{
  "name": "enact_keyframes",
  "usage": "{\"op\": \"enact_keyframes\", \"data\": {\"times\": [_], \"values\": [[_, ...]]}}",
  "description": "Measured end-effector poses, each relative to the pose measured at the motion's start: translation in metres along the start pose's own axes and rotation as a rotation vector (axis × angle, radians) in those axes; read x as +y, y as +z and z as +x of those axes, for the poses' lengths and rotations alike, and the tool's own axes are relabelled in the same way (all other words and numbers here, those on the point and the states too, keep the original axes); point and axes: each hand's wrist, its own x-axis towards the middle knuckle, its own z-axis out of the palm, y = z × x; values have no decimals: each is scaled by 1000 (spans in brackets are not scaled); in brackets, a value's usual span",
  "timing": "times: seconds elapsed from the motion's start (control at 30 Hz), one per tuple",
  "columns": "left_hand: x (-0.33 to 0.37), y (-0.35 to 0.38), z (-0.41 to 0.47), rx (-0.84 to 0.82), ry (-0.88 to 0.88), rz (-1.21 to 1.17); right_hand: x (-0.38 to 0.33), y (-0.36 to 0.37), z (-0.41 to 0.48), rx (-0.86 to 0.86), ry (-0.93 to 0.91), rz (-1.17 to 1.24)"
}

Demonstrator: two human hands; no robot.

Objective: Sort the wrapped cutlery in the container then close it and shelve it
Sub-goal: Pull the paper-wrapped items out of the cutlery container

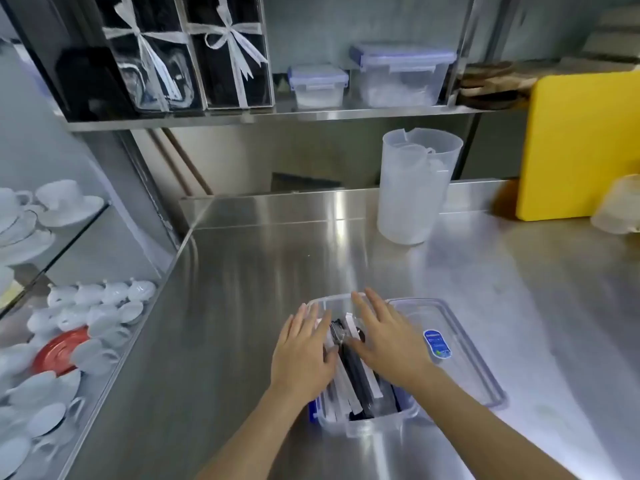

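- The clear plastic container [367, 427] stood open on the steel counter [259, 271], near its front edge.
- The wrapped cutlery [356, 372] lay lengthwise inside it, black pieces in white and clear sleeves; no print could be read on the wrappers.
- The left hand [304, 355] lay flat over the left side of the cutlery, fingers straight and spread, gripping nothing.
- The right hand [388, 344] lay the same way over the right side, fingers stretched forward, palm down, nothing pinched.
- The lid [485, 372], clear with a bluish rim, lay flat on the counter, touching the container's right side.
- A blue oval sticker [437, 344] sat on the lid; its writing was too blurred to read.
- On the shelf [277, 116] above stood a small lidded box [318, 85] and a larger lidded box [401, 74], both with blue clips.
- A translucent jug [415, 181] stood at the back of the counter, beside a yellow board [581, 143].
- White cups [69, 199] filled the shelves to the left.
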Motion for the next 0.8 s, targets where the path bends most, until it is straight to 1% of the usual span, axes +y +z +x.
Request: {"op": "enact_keyframes", "data": {"times": [0.03, 0.07, 0.17, 0.23, 0.4, 0.57, 0.63, 0.73, 0.8], "values": [[-2, 2, 1, -37, -7, 6, -1, 2, 0, -77, 20, 21], [-2, 3, 1, -51, 5, 2, -3, 4, 0, -109, 22, 28], [-4, 7, 3, -2, 36, 0, -6, 15, -1, -182, 33, -29], [-3, 6, 2, -16, 43, -15, -11, 19, 0, -253, 60, -20], [-6, 9, 3, -40, 30, -78, -26, 28, 0, -319, 88, 54], [-5, 8, 4, -82, -9, -152, -35, 41, 2, -444, 223, 63], [-5, 7, 6, -82, -32, -217, -33, 42, 4, -494, 298, 141], [-1, 1, 9, 3, -90, -368, -26, 41, 10, -528, 348, 258], [3, -6, 11, 50, -155, -534, -21, 38, 12, -507, 403, 434]]}}
